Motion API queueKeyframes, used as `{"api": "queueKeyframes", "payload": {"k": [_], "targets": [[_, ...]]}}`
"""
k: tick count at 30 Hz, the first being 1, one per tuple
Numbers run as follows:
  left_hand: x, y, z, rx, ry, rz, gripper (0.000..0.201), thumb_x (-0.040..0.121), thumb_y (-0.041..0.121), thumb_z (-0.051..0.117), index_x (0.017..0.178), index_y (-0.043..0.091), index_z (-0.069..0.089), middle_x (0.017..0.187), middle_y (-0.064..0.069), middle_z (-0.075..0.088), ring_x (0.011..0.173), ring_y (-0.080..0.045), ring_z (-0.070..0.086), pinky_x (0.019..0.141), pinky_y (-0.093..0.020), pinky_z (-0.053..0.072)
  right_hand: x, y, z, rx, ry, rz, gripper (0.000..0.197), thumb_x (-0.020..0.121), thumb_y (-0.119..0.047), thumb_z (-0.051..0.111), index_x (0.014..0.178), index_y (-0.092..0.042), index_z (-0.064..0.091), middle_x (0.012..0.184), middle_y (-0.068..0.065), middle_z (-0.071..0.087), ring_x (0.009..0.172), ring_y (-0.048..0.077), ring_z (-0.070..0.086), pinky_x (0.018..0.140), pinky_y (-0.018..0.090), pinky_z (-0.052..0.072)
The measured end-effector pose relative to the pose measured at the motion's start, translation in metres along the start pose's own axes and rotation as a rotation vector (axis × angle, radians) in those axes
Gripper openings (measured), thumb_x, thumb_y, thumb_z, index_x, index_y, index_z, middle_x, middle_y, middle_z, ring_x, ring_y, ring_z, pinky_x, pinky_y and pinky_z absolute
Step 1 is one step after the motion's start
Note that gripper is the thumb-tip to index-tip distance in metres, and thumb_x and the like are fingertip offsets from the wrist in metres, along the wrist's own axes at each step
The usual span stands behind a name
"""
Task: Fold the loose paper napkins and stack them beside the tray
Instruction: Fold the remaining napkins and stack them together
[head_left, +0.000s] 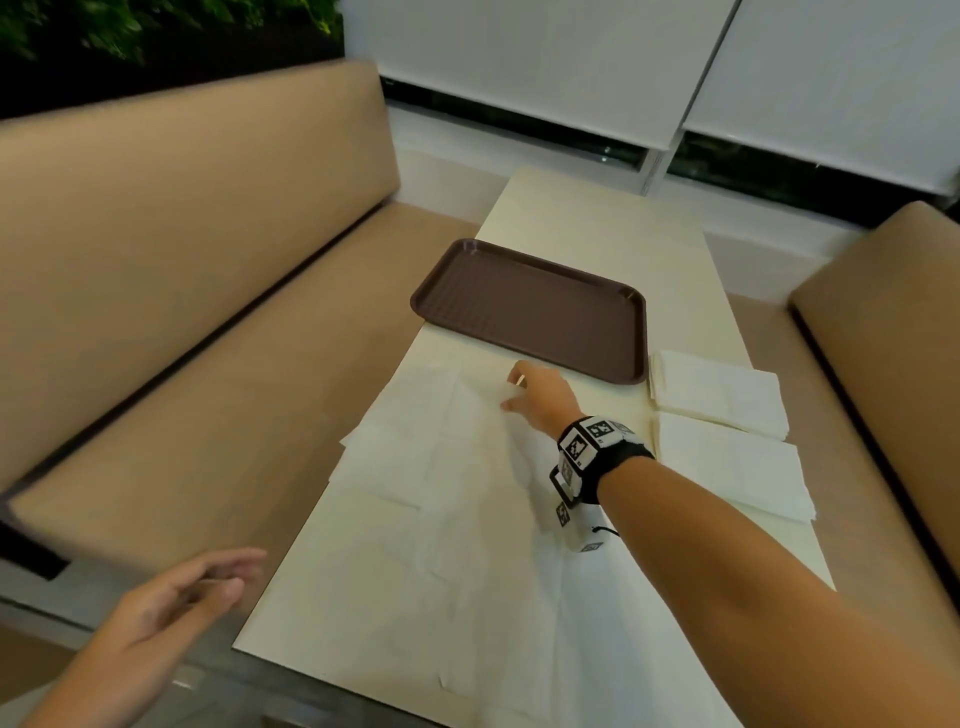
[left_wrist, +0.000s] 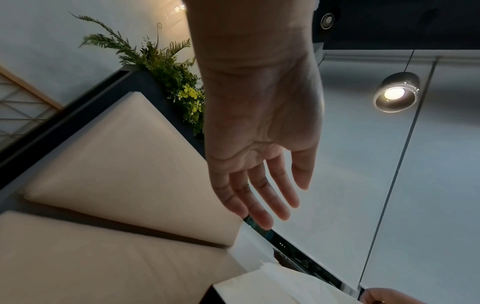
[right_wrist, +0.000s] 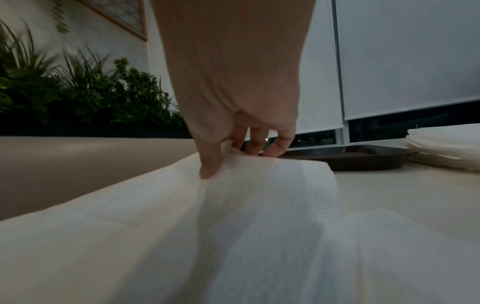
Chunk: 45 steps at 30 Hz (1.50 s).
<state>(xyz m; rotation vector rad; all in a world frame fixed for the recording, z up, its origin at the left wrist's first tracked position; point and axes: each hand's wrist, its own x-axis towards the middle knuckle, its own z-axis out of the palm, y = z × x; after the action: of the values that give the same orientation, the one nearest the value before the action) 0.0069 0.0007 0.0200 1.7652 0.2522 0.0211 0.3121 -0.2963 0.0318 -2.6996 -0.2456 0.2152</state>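
Tray (head_left: 530, 306) across the middle of the table (head_left: 597, 223), napkins before and beside it
Loose napkins (head_left: 441, 467) spread on the table's near half; two folded stacks (head_left: 727, 426) lie at the tray's right near corner; benches (head_left: 182, 312) flank the table

Right hand (head_left: 537, 397) on loose napkin (head_left: 467, 415)

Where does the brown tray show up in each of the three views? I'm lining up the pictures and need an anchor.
Head view: the brown tray lies on the table, centre of the picture, just beyond the right hand.
Left wrist view: not in it.
Right wrist view: a low dark tray edge at mid-right, behind the fingers.
Shared landmark: the stack of folded napkins right of the tray, also at the right edge of the right wrist view.
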Motion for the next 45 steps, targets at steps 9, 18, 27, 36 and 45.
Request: {"api": "queueKeyframes", "payload": {"k": [9,18,27,36,45], "targets": [[0.014,0.021,0.003,0.019,-0.049,0.098,0.058,0.051,0.079,0.067,0.096,0.043,0.071,0.095,0.009,0.073,0.084,-0.01,0.065,0.079,-0.01,0.046,-0.019,-0.005,-0.027,-0.023,0.113,-0.189,0.01,0.086,-0.02,0.068,0.094,-0.015,0.067,0.09,0.007,0.065,0.085,0.025,0.06,0.075,0.03,0.046],[0.076,0.076,0.047,-0.033,0.025,0.21,0.069,0.066,0.047,0.082,0.124,0.051,0.046,0.138,0.02,0.046,0.131,0.004,0.039,0.106,-0.022,0.031,-0.064,-0.026,-0.08,0.137,0.218,-0.595,0.003,0.086,-0.017,0.068,0.088,-0.016,0.069,0.109,-0.001,0.069,0.103,0.011,0.063,0.092,0.031,0.049],[0.167,0.155,0.117,-0.148,-0.356,0.282,0.101,0.053,0.027,0.091,0.138,0.029,0.036,0.122,-0.001,0.064,0.112,-0.012,0.061,0.099,-0.033,0.047,-0.14,-0.034,-0.186,0.699,-0.028,-0.64,0.004,0.092,-0.01,0.052,0.096,-0.011,0.051,0.073,-0.013,0.062,0.068,0.005,0.058,0.069,0.02,0.05],[0.168,0.195,0.178,-0.32,-0.487,0.364,0.033,0.061,0.019,0.08,0.092,0.024,0.073,0.093,0.01,0.075,0.094,-0.009,0.068,0.076,-0.019,0.054,-0.166,0.021,-0.21,0.922,0.329,-0.396,0.011,0.09,-0.022,0.056,0.097,-0.019,0.048,0.078,-0.003,0.066,0.069,0.014,0.063,0.058,0.025,0.053],[0.147,0.202,0.215,-0.212,-0.719,0.302,0.081,0.041,0.064,0.084,0.109,0.024,0.066,0.11,0.0,0.071,0.103,-0.019,0.067,0.082,-0.032,0.056,-0.169,0.05,-0.154,1.101,0.478,-0.132,0.029,0.084,-0.02,0.068,0.112,-0.017,0.062,0.111,0.007,0.069,0.101,0.022,0.066,0.086,0.041,0.053]]}}
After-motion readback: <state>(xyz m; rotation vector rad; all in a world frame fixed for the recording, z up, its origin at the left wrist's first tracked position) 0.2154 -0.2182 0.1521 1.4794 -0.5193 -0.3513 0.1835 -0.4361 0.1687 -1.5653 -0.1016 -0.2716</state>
